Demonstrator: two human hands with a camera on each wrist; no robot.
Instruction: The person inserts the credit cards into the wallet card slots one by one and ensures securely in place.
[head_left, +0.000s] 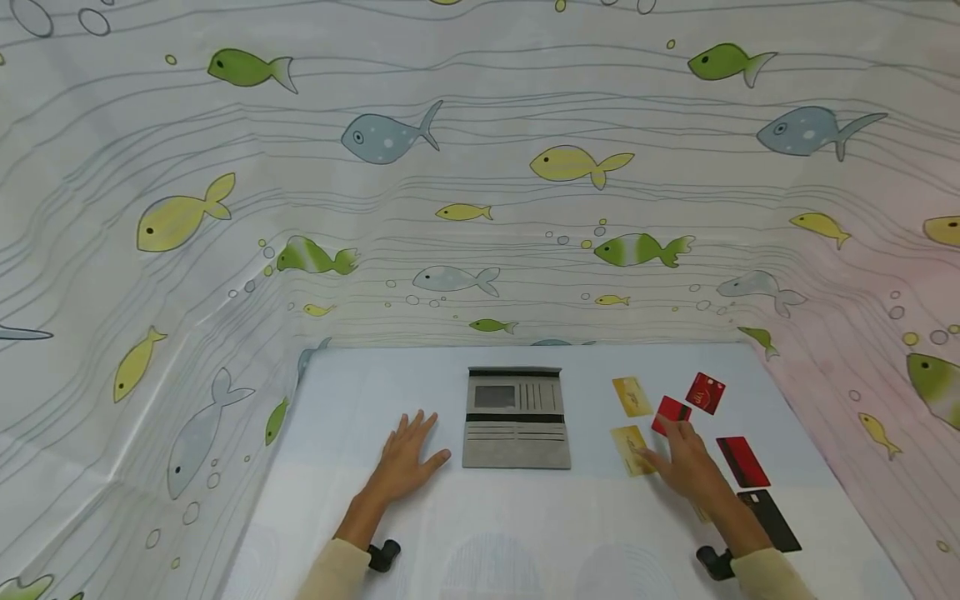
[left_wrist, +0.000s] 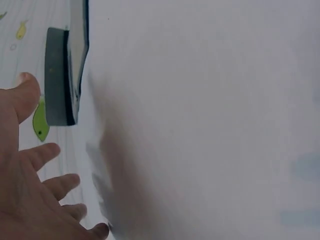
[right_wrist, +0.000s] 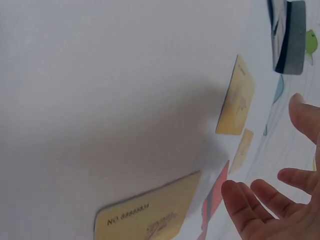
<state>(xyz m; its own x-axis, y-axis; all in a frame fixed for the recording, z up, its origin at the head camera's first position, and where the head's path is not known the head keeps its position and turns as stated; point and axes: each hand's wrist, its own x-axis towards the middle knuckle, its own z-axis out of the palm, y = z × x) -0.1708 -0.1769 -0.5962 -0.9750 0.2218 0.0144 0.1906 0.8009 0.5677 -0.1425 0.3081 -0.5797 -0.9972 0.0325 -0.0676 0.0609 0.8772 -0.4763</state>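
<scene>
A grey wallet lies unfolded in the middle of the white table, showing slots and a dark window. Left of it is my left hand, fingers spread and holding nothing; the left wrist view has the wallet beyond the thumb. On the other side, my right hand reaches over the cards, its fingertips by a red card with a dark stripe. From the right wrist, the fingers look loosely bent with nothing between them. Gold cards lie near that hand, one partly hidden beneath it in the head view.
A red VIP card lies at the back right. Closer in are a red and black card and a larger black card, partly covered by the right forearm. A fish-patterned sheet hangs around the table.
</scene>
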